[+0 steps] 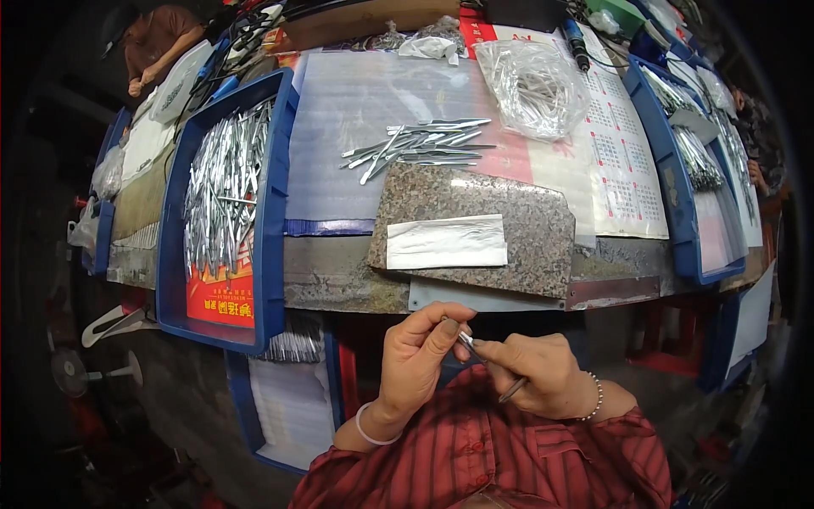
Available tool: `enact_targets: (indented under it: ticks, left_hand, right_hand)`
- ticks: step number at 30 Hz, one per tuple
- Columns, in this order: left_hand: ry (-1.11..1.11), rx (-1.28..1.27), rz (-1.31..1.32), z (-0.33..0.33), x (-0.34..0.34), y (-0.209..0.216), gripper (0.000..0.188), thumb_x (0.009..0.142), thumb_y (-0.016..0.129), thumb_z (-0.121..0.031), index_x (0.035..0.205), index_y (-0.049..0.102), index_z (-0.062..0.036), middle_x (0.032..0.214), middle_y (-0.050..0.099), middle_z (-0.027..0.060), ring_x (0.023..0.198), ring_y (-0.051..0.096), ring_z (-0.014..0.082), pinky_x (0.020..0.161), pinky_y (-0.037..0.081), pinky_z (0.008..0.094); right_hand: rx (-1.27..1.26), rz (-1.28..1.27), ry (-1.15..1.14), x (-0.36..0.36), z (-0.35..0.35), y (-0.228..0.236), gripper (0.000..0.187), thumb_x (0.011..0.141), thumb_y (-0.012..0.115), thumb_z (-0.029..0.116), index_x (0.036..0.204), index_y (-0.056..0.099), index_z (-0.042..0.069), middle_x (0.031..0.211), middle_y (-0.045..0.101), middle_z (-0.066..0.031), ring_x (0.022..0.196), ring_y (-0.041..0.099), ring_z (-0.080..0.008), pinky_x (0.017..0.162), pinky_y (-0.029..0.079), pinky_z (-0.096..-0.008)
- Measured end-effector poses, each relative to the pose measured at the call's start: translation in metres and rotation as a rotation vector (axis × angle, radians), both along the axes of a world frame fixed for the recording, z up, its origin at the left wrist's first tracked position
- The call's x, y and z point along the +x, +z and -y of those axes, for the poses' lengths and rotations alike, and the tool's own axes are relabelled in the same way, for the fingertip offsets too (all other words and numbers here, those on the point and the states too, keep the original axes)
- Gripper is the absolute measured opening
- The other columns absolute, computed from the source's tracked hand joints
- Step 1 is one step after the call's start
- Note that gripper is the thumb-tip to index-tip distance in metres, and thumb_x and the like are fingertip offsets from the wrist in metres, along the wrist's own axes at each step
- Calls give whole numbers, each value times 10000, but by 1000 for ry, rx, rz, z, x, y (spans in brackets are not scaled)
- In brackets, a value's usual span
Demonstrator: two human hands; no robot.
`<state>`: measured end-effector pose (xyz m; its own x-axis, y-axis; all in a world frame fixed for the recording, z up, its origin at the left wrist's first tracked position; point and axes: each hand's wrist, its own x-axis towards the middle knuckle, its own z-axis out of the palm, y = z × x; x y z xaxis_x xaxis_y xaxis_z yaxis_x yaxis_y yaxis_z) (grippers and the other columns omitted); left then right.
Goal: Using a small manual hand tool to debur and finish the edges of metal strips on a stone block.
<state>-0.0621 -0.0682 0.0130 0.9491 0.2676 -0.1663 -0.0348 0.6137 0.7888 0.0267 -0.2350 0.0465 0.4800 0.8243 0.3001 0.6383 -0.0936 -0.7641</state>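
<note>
In front of my chest, just off the table's near edge, both my hands are closed around a slim metal piece (465, 338). My left hand (421, 348) pinches its upper end between thumb and fingers. My right hand (539, 369) grips it lower down, and a dark narrow end sticks out below that hand. My fingers hide much of its length, so its exact kind does not show. Beyond them, a folded white cloth or paper (446, 242) lies on a speckled stone slab (543, 216). Past the slab is a loose pile of slim silvery metal pieces (415, 146).
To the left, a blue tray (275, 212) holds many similar pieces; another blue tray (687, 212) stands at right. A clear plastic bag (534, 89) lies behind the slab, near a blue power tool (577, 44). A lower blue tray (335, 373) sits below the table. Another person (165, 38) is at far left.
</note>
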Motion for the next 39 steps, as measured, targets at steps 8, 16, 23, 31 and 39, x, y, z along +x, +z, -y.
enact_targets:
  ticks: [8,16,23,31,39]
  left_hand:
    - [-21,140,-48,-5,0,1,186,987,583,-127,1069,663,20,893,628,28,735,588,59,679,478,190]
    - [-192,565,57,-42,4,13,163,867,683,0,1030,686,3,899,664,76,772,643,141,684,500,253]
    - [-160,1069,223,-59,24,21,192,791,723,12,977,689,-22,849,651,105,752,644,241,651,495,301]
    - [163,1415,298,-79,46,4,183,738,753,-15,907,695,-56,837,662,71,803,648,256,775,444,359]
    - [152,1592,219,-89,57,-13,194,745,747,-38,925,695,-88,856,634,44,977,626,271,882,368,410]
  right_hand:
    - [-1,239,-21,-8,-1,-12,403,711,714,33,1110,668,2,619,449,-23,472,517,-146,402,417,-297]
    - [24,369,104,28,-3,11,287,732,717,103,1013,707,49,600,415,-1,447,478,-125,369,373,-292]
    - [-77,447,194,51,-19,23,233,745,701,94,975,695,59,619,436,-4,478,493,-133,378,381,-293]
    - [11,176,-83,77,-23,32,316,958,600,293,1018,663,-11,845,654,-116,574,611,-226,504,481,-315]
    - [-54,100,-95,85,-32,29,613,1017,352,515,1019,657,-17,956,699,-165,667,670,-287,612,529,-306]
